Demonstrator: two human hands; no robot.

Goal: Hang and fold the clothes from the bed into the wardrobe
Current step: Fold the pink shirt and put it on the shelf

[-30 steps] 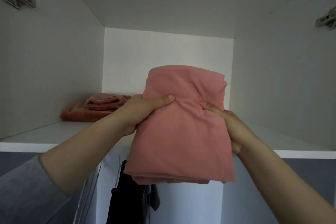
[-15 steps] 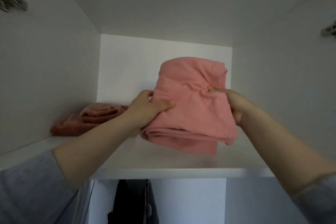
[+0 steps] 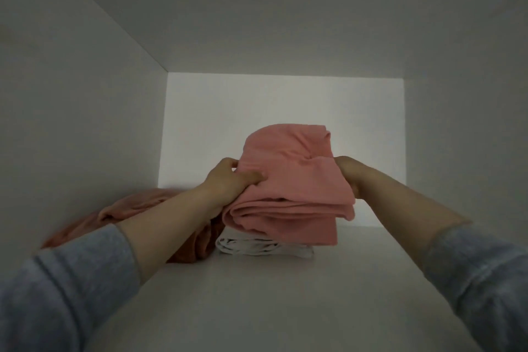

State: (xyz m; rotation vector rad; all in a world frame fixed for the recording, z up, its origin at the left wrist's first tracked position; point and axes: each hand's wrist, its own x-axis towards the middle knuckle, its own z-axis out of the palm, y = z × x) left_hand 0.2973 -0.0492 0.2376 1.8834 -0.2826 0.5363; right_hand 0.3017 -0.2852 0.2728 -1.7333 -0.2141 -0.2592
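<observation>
Crumpled pink cloth: lies on the wardrobe shelf, in the corner by the left wall, partly hidden behind the left forearm.
Left sleeve: grey, ends partway up the forearm.
Left hand: its grip is clamped on the left edge of the folded pink garment, thumb laid on top, fingers tucked behind.
Folded pink garment: held between both hands in the middle of the shelf space, deep inside the wardrobe and tilted so its top face looks toward me. Its layered front edge hangs over the white folded pile. I cannot tell whether it rests on that pile.
White folded pile: sits on the shelf, just beside the crumpled pink cloth.
Right hand: its grip is closed on the garment's right edge, knuckles up, fingertips hidden by the fabric.
Right sleeve: grey, like the left one.
Back panel: pale and brighter than the side walls.
</observation>
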